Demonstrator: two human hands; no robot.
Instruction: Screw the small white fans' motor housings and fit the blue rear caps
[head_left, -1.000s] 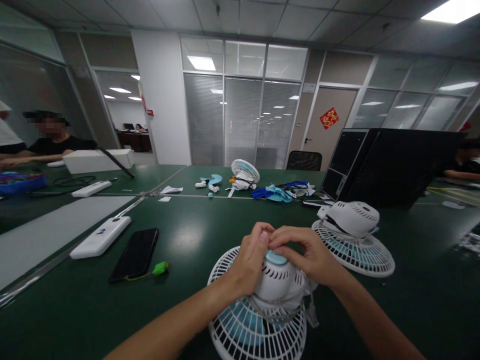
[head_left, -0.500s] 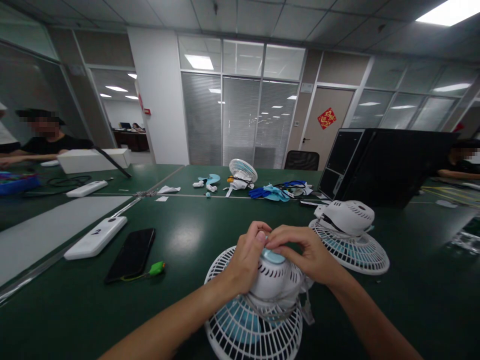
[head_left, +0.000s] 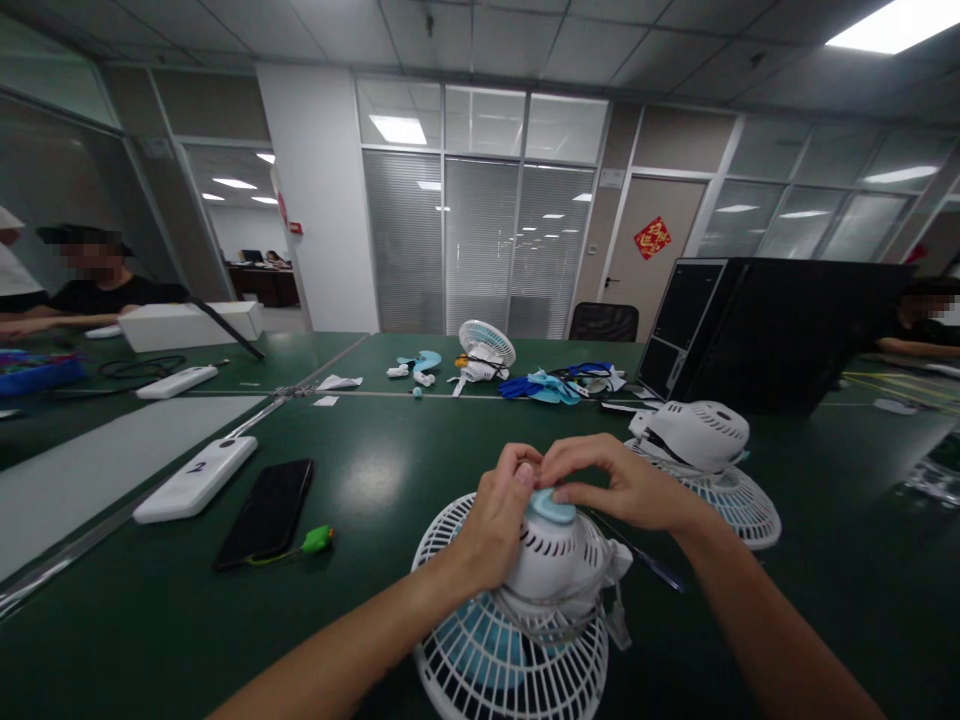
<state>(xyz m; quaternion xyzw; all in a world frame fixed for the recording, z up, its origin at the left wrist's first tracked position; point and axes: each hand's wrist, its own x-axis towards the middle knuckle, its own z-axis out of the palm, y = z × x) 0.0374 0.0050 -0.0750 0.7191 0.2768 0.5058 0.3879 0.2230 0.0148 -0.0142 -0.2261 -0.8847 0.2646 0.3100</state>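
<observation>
A small white fan (head_left: 555, 565) lies face down on the green table, its grille (head_left: 517, 660) low and its vented motor housing uppermost. Through the grille bars pale blue blades show. On top of the housing sits a light blue round cap (head_left: 553, 506). My left hand (head_left: 499, 515) is closed around the left side of the housing, fingertips curled over the top. My right hand (head_left: 619, 480) pinches the cap from the right, thumb on it and fingers bent behind. The fingertips of both hands meet and partly hide the cap's far edge. A cord wraps the housing's base.
Right of my hands lies a second fan (head_left: 694, 435), with a thin screwdriver-like rod (head_left: 649, 560) nearby. A black computer case (head_left: 772, 330) stands behind. Leftward are a phone (head_left: 266, 512) and a white power bank (head_left: 196, 480). A third fan (head_left: 485, 350) and blue gloves (head_left: 551, 385) lie farther back.
My right hand has shifted slightly right and raised its wrist, still pinching the cap. The thin rod beyond the fan has come into sight. My left hand stays nearly the same.
</observation>
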